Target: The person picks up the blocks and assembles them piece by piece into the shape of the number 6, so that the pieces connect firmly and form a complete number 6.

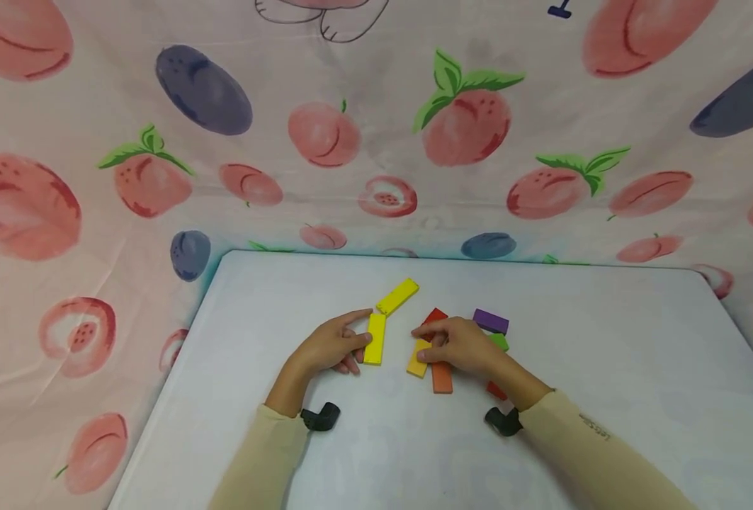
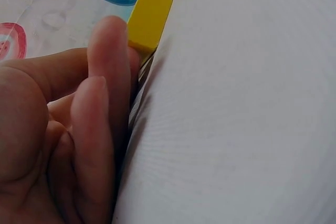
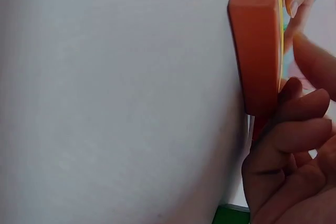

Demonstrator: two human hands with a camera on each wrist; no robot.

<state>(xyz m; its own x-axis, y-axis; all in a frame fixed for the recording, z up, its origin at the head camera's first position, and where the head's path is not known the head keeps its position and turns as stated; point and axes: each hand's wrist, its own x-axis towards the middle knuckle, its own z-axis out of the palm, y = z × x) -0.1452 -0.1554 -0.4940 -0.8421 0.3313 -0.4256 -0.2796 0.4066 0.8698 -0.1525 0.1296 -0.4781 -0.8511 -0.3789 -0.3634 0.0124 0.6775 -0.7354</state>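
Observation:
Two yellow blocks lie mid-table in the head view. My left hand is at the nearer yellow block; its thumb touches the left side and the straight index fingertip reaches the top corner. In the left wrist view the other fingers bend loosely beside that block. The farther yellow block lies slanted, almost end to end with it. My right hand holds a yellow-orange block between thumb and index finger, the contact partly hidden. Beside it lies an orange block, seen large in the right wrist view.
Around the right hand are a red block, a purple block, a partly covered green block and another red block by the wrist. The white table ends at a fruit-print cloth behind.

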